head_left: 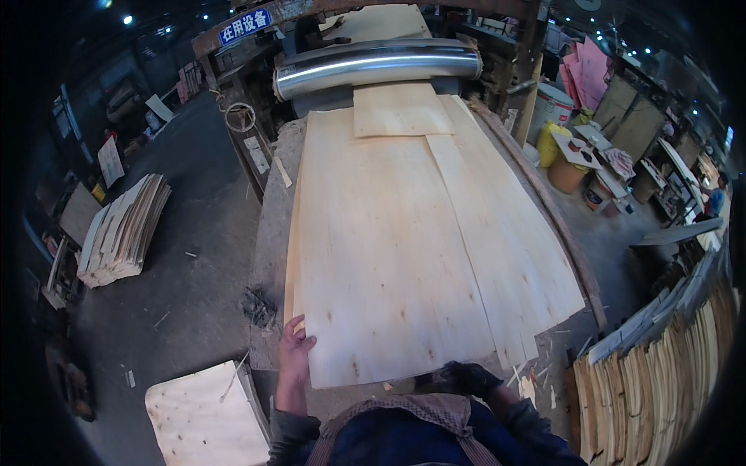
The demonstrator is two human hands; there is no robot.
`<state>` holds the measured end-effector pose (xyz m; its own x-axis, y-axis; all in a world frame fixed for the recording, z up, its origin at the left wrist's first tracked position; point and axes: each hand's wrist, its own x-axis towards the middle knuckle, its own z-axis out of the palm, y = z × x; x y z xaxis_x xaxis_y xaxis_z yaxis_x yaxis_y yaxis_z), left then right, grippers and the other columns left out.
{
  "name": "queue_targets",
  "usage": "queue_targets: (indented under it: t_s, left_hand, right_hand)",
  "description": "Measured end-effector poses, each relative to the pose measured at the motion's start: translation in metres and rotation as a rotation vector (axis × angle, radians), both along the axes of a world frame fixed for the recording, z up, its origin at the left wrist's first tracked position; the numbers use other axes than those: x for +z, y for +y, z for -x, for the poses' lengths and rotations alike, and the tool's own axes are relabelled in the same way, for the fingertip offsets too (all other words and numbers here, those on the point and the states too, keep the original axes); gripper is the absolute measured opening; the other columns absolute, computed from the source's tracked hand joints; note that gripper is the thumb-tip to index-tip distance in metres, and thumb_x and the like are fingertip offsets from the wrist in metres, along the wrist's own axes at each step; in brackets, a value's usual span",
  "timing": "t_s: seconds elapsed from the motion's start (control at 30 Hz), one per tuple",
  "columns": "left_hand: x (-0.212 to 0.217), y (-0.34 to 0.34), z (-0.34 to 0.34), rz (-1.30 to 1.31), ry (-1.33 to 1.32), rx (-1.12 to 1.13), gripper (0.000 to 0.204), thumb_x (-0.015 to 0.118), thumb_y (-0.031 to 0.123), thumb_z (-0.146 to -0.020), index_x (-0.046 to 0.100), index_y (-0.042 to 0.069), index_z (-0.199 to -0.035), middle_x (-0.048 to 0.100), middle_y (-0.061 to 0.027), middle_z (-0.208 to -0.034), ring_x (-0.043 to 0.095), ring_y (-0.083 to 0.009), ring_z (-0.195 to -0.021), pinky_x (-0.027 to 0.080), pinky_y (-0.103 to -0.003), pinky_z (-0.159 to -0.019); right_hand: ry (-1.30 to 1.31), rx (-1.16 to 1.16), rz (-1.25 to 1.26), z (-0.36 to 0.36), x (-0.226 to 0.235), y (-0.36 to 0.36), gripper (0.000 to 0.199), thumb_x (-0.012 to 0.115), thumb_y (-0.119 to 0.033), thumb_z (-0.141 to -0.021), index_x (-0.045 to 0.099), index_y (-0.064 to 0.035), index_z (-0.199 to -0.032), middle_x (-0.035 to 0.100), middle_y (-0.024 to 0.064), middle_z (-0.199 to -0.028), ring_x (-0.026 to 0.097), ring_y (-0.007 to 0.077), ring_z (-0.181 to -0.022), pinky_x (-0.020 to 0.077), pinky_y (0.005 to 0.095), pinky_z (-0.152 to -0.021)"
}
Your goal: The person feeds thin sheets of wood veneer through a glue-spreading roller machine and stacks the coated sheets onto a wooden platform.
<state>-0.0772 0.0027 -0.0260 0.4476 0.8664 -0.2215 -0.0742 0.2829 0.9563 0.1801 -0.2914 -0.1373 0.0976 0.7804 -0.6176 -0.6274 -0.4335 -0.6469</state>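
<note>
Veneer (404,256) beside left hand (295,346) (touching).

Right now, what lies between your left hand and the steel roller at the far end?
In the head view, overlapping pale veneer sheets cover the table from the left hand up to the steel roller; a smaller veneer piece lies on top beside the roller.

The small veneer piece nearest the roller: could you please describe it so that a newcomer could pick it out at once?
Start at the shiny metal roller at the far end of the worktable. Just below it, on top of the fanned stack of long pale veneer sheets, lies the small veneer piece. It alone is short and nearly square, while its neighbours run the table's whole length toward the left hand.
</note>
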Motion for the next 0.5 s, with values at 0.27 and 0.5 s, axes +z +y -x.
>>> queue_targets:
  t_s: [0.27,0.5]
  left_hand:
    - [0.041,0.012,0.003,0.011,-0.234,-0.005,0.048,0.043,-0.014,-0.072,0.042,0.002,-0.118,0.060,-0.0157,-0.098,0.060,-0.0213,-0.085,0.050,-0.032,-0.075]
    - [-0.026,0.045,0.013,-0.013,-0.102,0.049,0.047,0.047,-0.011,-0.070,0.045,0.003,-0.115,0.059,-0.0150,-0.096,0.059,-0.0213,-0.084,0.049,-0.032,-0.076]
  right_hand:
    - [0.353,-0.462,0.011,-0.003,0.028,-0.074,0.031,0.048,-0.030,-0.087,0.057,-0.0049,-0.102,0.058,0.0104,-0.104,0.053,0.0257,-0.100,0.0403,0.0441,-0.088]
    - [0.303,-0.663,-0.349,-0.053,-0.007,-0.106,0.017,0.052,-0.024,-0.085,0.055,-0.0088,-0.080,0.056,0.0063,-0.073,0.052,0.0179,-0.063,0.0420,0.0313,-0.059]
